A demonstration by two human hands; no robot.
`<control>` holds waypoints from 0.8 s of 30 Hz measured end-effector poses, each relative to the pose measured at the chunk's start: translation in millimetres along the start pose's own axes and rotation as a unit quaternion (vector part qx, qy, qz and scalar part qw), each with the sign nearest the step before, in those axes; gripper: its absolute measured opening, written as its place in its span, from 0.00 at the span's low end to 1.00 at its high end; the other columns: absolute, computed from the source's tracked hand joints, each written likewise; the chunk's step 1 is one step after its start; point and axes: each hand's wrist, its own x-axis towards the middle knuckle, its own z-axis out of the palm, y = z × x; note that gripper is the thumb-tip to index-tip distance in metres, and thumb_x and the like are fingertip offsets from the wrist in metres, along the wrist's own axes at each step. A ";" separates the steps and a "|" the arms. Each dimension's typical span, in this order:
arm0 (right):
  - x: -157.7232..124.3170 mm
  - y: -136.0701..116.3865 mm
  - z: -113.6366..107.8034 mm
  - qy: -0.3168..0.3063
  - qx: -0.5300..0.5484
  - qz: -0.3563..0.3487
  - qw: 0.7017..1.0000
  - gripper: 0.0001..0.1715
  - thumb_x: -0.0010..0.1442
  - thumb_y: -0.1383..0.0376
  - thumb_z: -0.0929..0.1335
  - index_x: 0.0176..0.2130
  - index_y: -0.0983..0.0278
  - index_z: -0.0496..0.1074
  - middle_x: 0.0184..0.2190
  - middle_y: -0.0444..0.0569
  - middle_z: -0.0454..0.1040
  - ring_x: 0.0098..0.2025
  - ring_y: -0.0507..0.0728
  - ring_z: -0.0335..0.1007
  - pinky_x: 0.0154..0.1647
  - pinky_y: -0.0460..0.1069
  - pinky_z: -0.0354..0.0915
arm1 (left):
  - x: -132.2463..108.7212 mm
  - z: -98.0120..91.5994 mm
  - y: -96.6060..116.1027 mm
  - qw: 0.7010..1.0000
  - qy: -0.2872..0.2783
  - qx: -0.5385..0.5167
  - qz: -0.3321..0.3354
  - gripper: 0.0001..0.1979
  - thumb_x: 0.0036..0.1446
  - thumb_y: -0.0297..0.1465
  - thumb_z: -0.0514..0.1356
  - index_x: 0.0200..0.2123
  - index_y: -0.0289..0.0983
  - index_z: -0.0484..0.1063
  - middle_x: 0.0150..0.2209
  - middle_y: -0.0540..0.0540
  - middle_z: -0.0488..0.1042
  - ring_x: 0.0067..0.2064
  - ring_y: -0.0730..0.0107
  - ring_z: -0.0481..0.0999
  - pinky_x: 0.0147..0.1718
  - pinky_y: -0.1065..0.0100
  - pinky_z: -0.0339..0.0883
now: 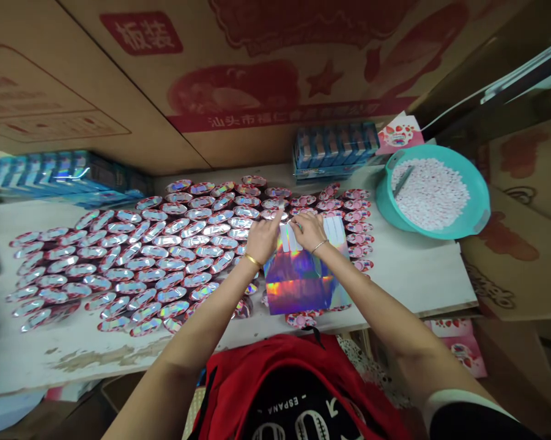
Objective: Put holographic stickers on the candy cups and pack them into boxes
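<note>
A shiny holographic sheet [309, 284] with pale oblong stickers [334, 231] along its far part lies on top of several small packs. My left hand [262, 239] is at the sheet's far left corner, index finger pointing forward and the other fingers curled. Close to it, my right hand [308, 231] rests over the far edge with thumb and fingertips pinched together. Whatever small piece sits between the fingertips is too small to make out. Rows of upright packs with oval silvery tops [169, 241] surround the sheet, and some at the right carry pink round stickers [358, 227].
A turquoise basin [383, 195] full of small white wrapped pieces stands at the right. Blue boxed packs [334, 150] stand at the back, with more blue packs [64, 174] at the left. Large printed cartons [257, 85] wall off the back of the white table [408, 275].
</note>
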 end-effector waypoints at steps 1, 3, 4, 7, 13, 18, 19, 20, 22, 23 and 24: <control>0.5 -0.4 -0.2 0.000 0.002 0.001 1.000 0.11 0.64 0.64 0.62 0.34 0.63 0.73 0.37 0.51 0.77 0.43 0.60 0.64 0.42 0.53 0.47 | 0.7 2.9 -0.1 1.000 -0.012 0.017 0.011 0.26 0.63 0.27 0.48 0.64 0.37 0.58 0.33 0.42 0.75 0.39 0.60 0.72 0.43 0.60 0.59; 2.7 1.0 0.7 -0.003 0.007 0.005 1.000 0.11 0.63 0.65 0.63 0.34 0.63 0.73 0.37 0.52 0.78 0.43 0.60 0.64 0.42 0.53 0.48 | -4.0 8.6 1.7 0.999 -0.020 0.030 0.032 0.27 0.63 0.25 0.46 0.65 0.38 0.57 0.32 0.43 0.74 0.37 0.62 0.73 0.44 0.61 0.58; 4.2 2.9 1.8 -0.005 0.010 0.007 1.000 0.11 0.63 0.65 0.63 0.34 0.63 0.73 0.37 0.52 0.78 0.43 0.60 0.64 0.42 0.53 0.48 | -8.6 10.8 3.6 0.999 -0.019 0.028 0.038 0.27 0.63 0.24 0.45 0.65 0.38 0.56 0.32 0.44 0.74 0.37 0.63 0.73 0.45 0.60 0.58; 7.8 12.7 6.0 -0.008 0.010 0.011 1.000 0.10 0.63 0.66 0.63 0.34 0.63 0.73 0.38 0.52 0.77 0.44 0.60 0.64 0.43 0.54 0.49 | -28.8 12.4 13.3 0.999 0.018 -0.033 0.031 0.26 0.63 0.26 0.48 0.65 0.38 0.57 0.35 0.44 0.74 0.39 0.63 0.73 0.47 0.60 0.59; -13.6 9.4 9.2 0.054 0.001 -0.009 0.998 0.18 0.66 0.57 0.60 0.47 0.64 0.73 0.46 0.57 0.73 0.51 0.64 0.61 0.53 0.58 0.50 | -96.9 -18.1 28.7 0.887 0.248 -0.343 -0.182 0.35 0.59 0.34 0.60 0.66 0.41 0.50 0.33 0.50 0.71 0.36 0.70 0.71 0.44 0.64 0.65; -68.0 -68.4 28.2 0.003 0.249 -0.063 0.966 0.30 0.65 0.47 0.58 0.52 0.65 0.69 0.43 0.55 0.73 0.48 0.60 0.65 0.51 0.55 0.59 | -169.1 -61.0 15.2 0.761 0.338 -0.450 -0.322 0.38 0.53 0.35 0.66 0.63 0.44 0.52 0.31 0.53 0.69 0.33 0.74 0.70 0.38 0.70 0.66; -79.7 -88.5 35.3 -0.035 0.304 -0.061 0.950 0.30 0.64 0.45 0.59 0.50 0.65 0.70 0.40 0.53 0.73 0.45 0.59 0.67 0.49 0.54 0.61 | -183.2 -67.1 11.5 0.745 0.347 -0.459 -0.337 0.38 0.52 0.35 0.66 0.63 0.45 0.52 0.31 0.53 0.68 0.32 0.75 0.70 0.35 0.71 0.66; -90.6 -108.1 43.1 -0.076 0.351 -0.054 0.932 0.29 0.63 0.44 0.61 0.47 0.64 0.71 0.37 0.51 0.73 0.41 0.58 0.68 0.45 0.52 0.62 | -196.9 -71.4 7.9 0.731 0.355 -0.464 -0.352 0.39 0.51 0.35 0.67 0.62 0.45 0.52 0.30 0.53 0.68 0.31 0.76 0.69 0.34 0.72 0.66; -108.6 -142.1 59.8 -0.147 0.422 -0.034 0.894 0.26 0.60 0.44 0.63 0.37 0.63 0.72 0.30 0.46 0.71 0.33 0.55 0.67 0.37 0.50 0.63 | -222.0 -74.6 1.1 0.710 0.368 -0.466 -0.378 0.41 0.49 0.36 0.68 0.62 0.44 0.52 0.30 0.53 0.68 0.30 0.77 0.69 0.32 0.73 0.66; -115.1 -155.4 67.9 -0.168 0.446 -0.023 0.879 0.24 0.60 0.45 0.64 0.33 0.63 0.71 0.27 0.45 0.70 0.30 0.53 0.65 0.34 0.48 0.62 | -233.2 -73.4 -2.2 0.702 0.375 -0.464 -0.389 0.42 0.48 0.36 0.69 0.62 0.44 0.52 0.30 0.53 0.68 0.29 0.77 0.69 0.32 0.73 0.66; -119.8 -166.0 75.4 -0.179 0.460 -0.015 0.869 0.23 0.60 0.47 0.64 0.30 0.62 0.69 0.25 0.43 0.68 0.28 0.52 0.63 0.32 0.48 0.60 | -243.4 -70.6 -5.5 0.696 0.381 -0.462 -0.397 0.42 0.47 0.37 0.69 0.62 0.44 0.52 0.30 0.53 0.68 0.30 0.77 0.69 0.32 0.73 0.67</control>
